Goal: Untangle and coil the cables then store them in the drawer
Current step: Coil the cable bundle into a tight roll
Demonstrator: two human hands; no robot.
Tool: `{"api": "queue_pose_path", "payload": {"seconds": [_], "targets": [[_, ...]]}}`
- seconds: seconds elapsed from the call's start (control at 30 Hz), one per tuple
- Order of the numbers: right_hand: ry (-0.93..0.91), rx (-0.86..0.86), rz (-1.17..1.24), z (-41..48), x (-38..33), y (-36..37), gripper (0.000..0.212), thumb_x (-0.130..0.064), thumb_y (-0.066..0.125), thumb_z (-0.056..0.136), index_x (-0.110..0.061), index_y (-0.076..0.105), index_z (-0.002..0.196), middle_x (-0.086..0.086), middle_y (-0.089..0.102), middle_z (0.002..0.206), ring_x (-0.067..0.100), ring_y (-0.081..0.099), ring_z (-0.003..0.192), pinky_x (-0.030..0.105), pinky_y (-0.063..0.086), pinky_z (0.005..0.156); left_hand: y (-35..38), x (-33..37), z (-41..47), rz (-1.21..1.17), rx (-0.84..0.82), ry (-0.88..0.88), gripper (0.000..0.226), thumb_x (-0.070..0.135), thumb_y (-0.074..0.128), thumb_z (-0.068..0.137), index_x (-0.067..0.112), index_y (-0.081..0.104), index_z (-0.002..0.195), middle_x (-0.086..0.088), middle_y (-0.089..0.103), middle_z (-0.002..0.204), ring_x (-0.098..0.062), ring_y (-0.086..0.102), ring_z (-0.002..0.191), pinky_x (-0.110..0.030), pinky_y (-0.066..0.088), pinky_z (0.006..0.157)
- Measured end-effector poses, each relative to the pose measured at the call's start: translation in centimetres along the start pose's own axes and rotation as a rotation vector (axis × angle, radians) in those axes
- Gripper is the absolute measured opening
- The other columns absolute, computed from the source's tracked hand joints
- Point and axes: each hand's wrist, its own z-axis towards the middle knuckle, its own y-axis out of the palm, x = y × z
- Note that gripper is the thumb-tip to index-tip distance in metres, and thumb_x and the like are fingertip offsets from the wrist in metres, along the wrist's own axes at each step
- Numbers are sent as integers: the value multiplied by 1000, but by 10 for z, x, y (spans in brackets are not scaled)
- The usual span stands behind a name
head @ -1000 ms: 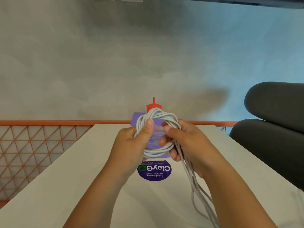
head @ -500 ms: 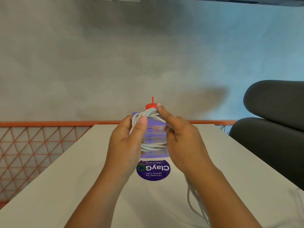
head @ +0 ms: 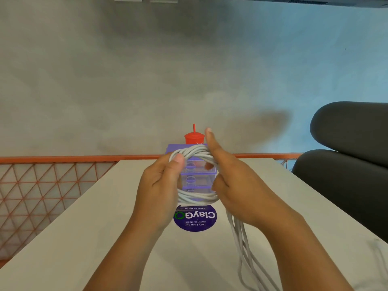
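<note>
Down below the right fingers, closest to the camera, loose strands of the grey-white cable hang off and trail across the white table toward the bottom edge. Follow them up and they run under the right hand, which grips the right side of the wound loops. Its thumb is curled in against the bundle and one finger pokes straight up past the top. The rest are hidden behind, so I can't tell how they sit.

Across the ring from those fingers, the left hand has the left side, thumb pressed flat on the strands near the top, other fingers wrapped round behind. So the coiled part is up in the air between both hands.

Just under the fingers there's a round purple sticker on the tabletop. Behind the fingers, seen through the ring, sits a small purple drawer unit with clear drawers. A red cup with a straw is on top of it or behind it, hard to say. Past that is an orange railing, a grey wall, and a dark chair off to the right.
</note>
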Motion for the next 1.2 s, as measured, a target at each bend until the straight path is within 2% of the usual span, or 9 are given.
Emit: {"api": "queue_pose_path", "payload": {"seconds": [0.07, 0.13, 0.2, 0.4, 0.5, 0.67, 0.87, 1.07, 1.2], "targets": [[21, 6, 359, 2, 5, 2, 57, -21, 45, 93, -49, 26, 138, -9, 60, 99, 10, 59, 86, 27, 53, 78, -5, 1, 3, -28, -13, -8, 36, 12, 37, 98, 20, 57, 70, 14, 49, 36, 1, 48, 34, -6, 32, 37], [96, 1, 775, 2, 7, -1, 32, -41, 53, 87, -31, 61, 117, -5, 63, 76, 11, 59, 66, 23, 51, 61, -10, 1, 5, -41, -61, -17, 35, 12, 36, 98, 18, 58, 71, 13, 48, 35, 0, 47, 34, -6, 32, 38], [116, -22, 973, 2, 10, -4, 33, -40, 51, 81, -23, 68, 103, 1, 60, 64, 12, 56, 53, 22, 48, 52, -10, 1, 4, -64, -112, -11, 36, 10, 35, 98, 17, 58, 70, 12, 49, 35, 0, 49, 34, -6, 33, 38], [189, -32, 649, 1, 9, -7, 28, -17, 52, 93, -11, 60, 66, -1, 57, 53, 8, 52, 45, 18, 43, 46, -6, -4, 3, -108, -124, -34, 32, 11, 37, 97, 16, 65, 83, 14, 64, 50, 1, 61, 49, -5, 40, 46], [162, 127, 268, 6, 3, 0, 20, -19, 49, 94, -12, 58, 79, -3, 56, 60, 8, 51, 50, 21, 42, 52, -6, -13, 6, -111, -73, -18, 24, 21, 45, 94, 31, 66, 101, 20, 73, 84, 3, 67, 82, -8, 48, 64], [130, 303, -35, 8, 2, 8, 17, -20, 40, 98, -11, 54, 95, -1, 53, 72, 7, 43, 58, 12, 36, 52, -1, -17, 3, -70, -73, 5, 23, 49, 53, 85, 44, 63, 106, 18, 73, 93, -1, 67, 87, -19, 53, 74], [84, 98, 375, 5, -1, 0, 12, -27, 50, 94, -27, 61, 93, -9, 53, 63, 0, 48, 49, 9, 36, 45, -3, -13, 6, 146, 79, 157, 29, 54, 46, 86, 30, 62, 91, 25, 56, 50, 8, 54, 52, -3, 37, 48], [67, 240, -104, 7, 4, 11, 7, -21, 44, 96, -24, 45, 102, -1, 57, 81, 20, 54, 74, 27, 40, 58, 0, -28, 5, 400, 92, 125, 83, 80, 30, 66, 2, 60, 67, -15, 57, 58, -20, 46, 50, -37, 40, 51], [254, 93, 454, 6, 1, 10, 40, -24, 61, 88, -33, 43, 123, 3, 63, 84, 14, 63, 71, 25, 51, 66, -8, -15, 10, 224, 260, 60, 64, 67, 38, 77, 10, 46, 50, 3, 43, 39, -9, 40, 40, -14, 31, 40]]}}
